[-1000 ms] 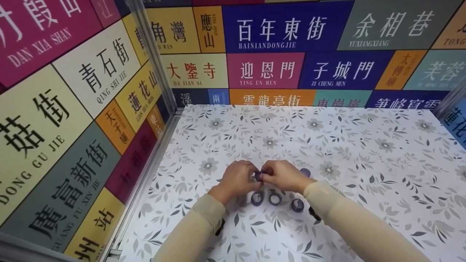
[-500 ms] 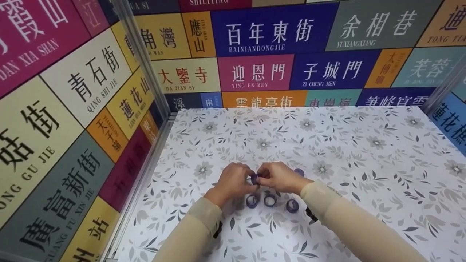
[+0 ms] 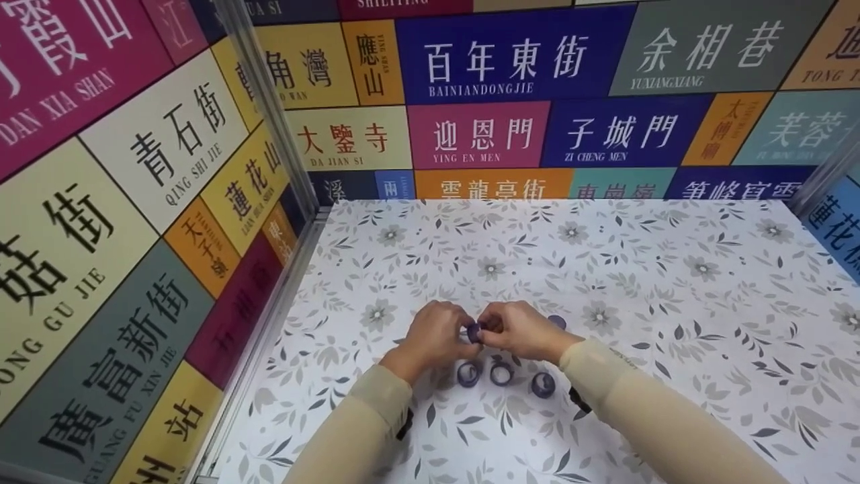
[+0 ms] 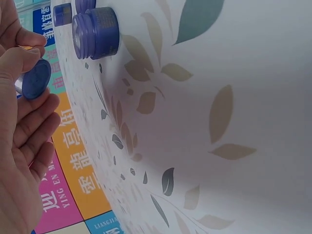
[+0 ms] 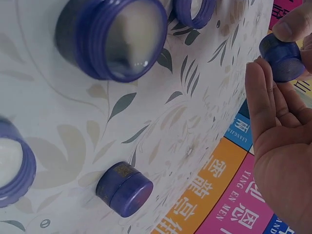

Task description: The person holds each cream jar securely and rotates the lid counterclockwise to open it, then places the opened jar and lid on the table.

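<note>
Both hands meet above the table around one small purple cosmetic jar (image 3: pixel 474 332). My left hand (image 3: pixel 437 336) pinches it from the left, and my right hand (image 3: pixel 519 329) grips it from the right with thumb and fingers. The held jar's round, flat end (image 4: pixel 37 79) shows in the left wrist view; the right wrist view shows its side (image 5: pixel 280 56). Nearer me stand three uncapped jars: a left one (image 3: pixel 469 373), a middle one (image 3: pixel 501 372) and a right one (image 3: pixel 543 384). White cream (image 5: pixel 141 36) is visible in one. A capped jar (image 5: pixel 124 189) stands beyond my right hand.
A white tablecloth (image 3: pixel 638 269) with grey leaves and flowers covers the table. Colourful panels with street names (image 3: pixel 497 60) stand behind the table, and more panels (image 3: pixel 188 148) line its left side.
The head view shifts slightly. Both hands stay together on the same jar, with only small finger movements; the jars on the table keep their places.
</note>
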Motion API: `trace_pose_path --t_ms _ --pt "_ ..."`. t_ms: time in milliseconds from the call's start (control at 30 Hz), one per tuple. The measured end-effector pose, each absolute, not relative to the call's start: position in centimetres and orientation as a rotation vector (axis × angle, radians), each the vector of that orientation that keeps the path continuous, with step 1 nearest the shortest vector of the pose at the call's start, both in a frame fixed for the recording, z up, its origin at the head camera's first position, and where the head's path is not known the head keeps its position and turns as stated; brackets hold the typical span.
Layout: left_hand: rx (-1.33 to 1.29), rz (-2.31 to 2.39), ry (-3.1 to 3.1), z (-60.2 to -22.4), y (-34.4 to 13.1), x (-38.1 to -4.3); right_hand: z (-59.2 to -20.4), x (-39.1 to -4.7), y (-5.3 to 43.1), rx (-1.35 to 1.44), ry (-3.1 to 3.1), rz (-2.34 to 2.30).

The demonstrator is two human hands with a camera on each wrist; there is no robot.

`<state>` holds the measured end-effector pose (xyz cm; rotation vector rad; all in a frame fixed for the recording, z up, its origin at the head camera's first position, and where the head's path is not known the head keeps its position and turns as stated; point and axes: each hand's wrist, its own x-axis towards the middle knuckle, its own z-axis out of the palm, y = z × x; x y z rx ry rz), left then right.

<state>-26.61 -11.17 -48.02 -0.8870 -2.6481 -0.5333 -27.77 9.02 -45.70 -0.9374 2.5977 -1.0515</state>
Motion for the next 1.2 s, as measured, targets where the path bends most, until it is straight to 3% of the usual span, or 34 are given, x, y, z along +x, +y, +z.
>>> trace_pose_path --t_ms 1200 --pt "-0.882 -0.68 -2.677 -47.8 -10.5 -27.2 -46.9 -28.1 10.2 -1.017 2.58 -1.159"
